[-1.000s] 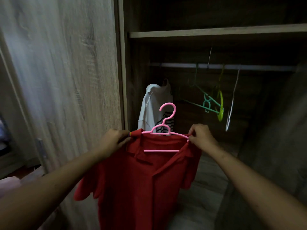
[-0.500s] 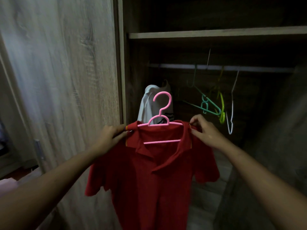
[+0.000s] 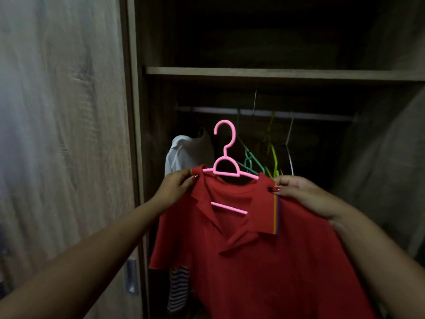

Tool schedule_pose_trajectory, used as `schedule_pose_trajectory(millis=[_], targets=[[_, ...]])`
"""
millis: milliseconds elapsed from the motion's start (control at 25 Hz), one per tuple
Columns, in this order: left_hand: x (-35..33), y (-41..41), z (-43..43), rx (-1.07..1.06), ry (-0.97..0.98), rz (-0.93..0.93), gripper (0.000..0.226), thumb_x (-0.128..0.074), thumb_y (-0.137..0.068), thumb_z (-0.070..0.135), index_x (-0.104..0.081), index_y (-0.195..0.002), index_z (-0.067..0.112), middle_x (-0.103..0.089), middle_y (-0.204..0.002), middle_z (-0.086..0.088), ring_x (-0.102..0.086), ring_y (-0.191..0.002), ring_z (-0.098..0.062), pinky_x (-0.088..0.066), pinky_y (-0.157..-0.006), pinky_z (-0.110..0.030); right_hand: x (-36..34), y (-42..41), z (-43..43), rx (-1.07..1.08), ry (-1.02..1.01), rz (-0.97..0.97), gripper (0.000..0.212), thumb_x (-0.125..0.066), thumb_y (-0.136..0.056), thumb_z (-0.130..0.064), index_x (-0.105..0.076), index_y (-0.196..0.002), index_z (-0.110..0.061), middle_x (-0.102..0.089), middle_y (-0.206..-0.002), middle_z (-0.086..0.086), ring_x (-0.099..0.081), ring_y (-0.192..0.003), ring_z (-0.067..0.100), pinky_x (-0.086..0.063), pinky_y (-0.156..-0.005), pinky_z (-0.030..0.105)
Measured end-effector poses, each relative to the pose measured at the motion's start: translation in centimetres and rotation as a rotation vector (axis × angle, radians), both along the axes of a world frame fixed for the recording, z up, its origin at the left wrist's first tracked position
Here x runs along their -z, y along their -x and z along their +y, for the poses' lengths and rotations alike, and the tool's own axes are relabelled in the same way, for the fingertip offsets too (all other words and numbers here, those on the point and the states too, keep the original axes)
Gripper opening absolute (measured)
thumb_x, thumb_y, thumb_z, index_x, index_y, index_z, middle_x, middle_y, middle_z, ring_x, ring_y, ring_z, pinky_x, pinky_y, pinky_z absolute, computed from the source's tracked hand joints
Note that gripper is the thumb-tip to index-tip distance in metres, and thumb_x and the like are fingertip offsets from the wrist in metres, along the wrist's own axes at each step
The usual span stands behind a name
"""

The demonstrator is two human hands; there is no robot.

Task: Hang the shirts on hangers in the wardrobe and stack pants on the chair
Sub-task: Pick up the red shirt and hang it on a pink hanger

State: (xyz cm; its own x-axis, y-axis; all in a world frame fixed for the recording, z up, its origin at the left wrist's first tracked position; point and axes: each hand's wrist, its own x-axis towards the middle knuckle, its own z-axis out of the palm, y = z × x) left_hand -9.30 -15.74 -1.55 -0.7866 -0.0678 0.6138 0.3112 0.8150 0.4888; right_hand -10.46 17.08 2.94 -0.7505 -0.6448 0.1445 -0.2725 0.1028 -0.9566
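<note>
Both hands pinch the red shirt (image 3: 264, 261) at its shoulders, left hand (image 3: 174, 187), right hand (image 3: 299, 192), below the wardrobe rail (image 3: 310, 115). Pink hanger (image 3: 226, 157) hook still unhung. Advice: lift level, keep shoulders seated, hook beside white shirt (image 3: 186, 153).

The red polo shirt (image 3: 264, 272) is soft, matt knitted cloth. The slim pink hanger (image 3: 230, 208) looks like smooth plastic with a slight sheen. The pale wardrobe door (image 3: 64, 134) shows matt wood grain; the grey rail (image 3: 310, 115) looks like metal.

Legible text: none recorded. No lettering, brand mark or number can be read on the red shirt (image 3: 264, 261), pink hanger (image 3: 230, 174) or wardrobe door (image 3: 64, 134).
</note>
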Motion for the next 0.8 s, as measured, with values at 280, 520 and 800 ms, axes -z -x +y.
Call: schedule_pose_trajectory(millis=[280, 520, 800], targets=[[0.5, 0.2, 0.2, 0.000, -0.087, -0.153, 0.052, -0.050, -0.091, 0.030, -0.046, -0.135, 0.004, -0.054, -0.137, -0.015, -0.051, -0.125, -0.023, -0.033, -0.088, -0.017, -4.4, -2.4, -6.5, 0.150, 0.164, -0.071, 0.021, -0.053, -0.086, 0.001, -0.062, -0.068, -0.003, -0.063, -0.044, 0.002, -0.058, -0.035, 0.007, -0.045, -0.039, 0.010], [0.2, -0.2, -4.1, -0.187, -0.156, -0.334, 0.065, -0.048, -0.097, 0.034, -0.019, -0.150, 0.012, -0.054, -0.134, -0.018, -0.054, -0.116, -0.025, -0.041, -0.091, -0.028, -6.5, -2.0, -12.4, 0.239, 0.357, -0.049, 0.017, -0.049, -0.088, -0.003, -0.060, -0.075, -0.002, -0.057, -0.057, 0.012, -0.054, -0.048, 0.019, -0.044, -0.047, 0.021], [-0.7, -1.6, -4.2, -0.040, -0.113, -0.222, 0.059, -0.047, -0.097, 0.037, -0.028, -0.149, 0.018, -0.036, -0.151, -0.001, -0.032, -0.140, -0.015, -0.028, -0.115, -0.030, -3.7, 7.3, -19.0, 0.526, 0.190, 0.142, 0.022, -0.050, -0.086, -0.008, -0.055, -0.065, -0.011, -0.044, -0.057, 0.009, -0.040, -0.046, 0.014, -0.026, -0.046, 0.026]])
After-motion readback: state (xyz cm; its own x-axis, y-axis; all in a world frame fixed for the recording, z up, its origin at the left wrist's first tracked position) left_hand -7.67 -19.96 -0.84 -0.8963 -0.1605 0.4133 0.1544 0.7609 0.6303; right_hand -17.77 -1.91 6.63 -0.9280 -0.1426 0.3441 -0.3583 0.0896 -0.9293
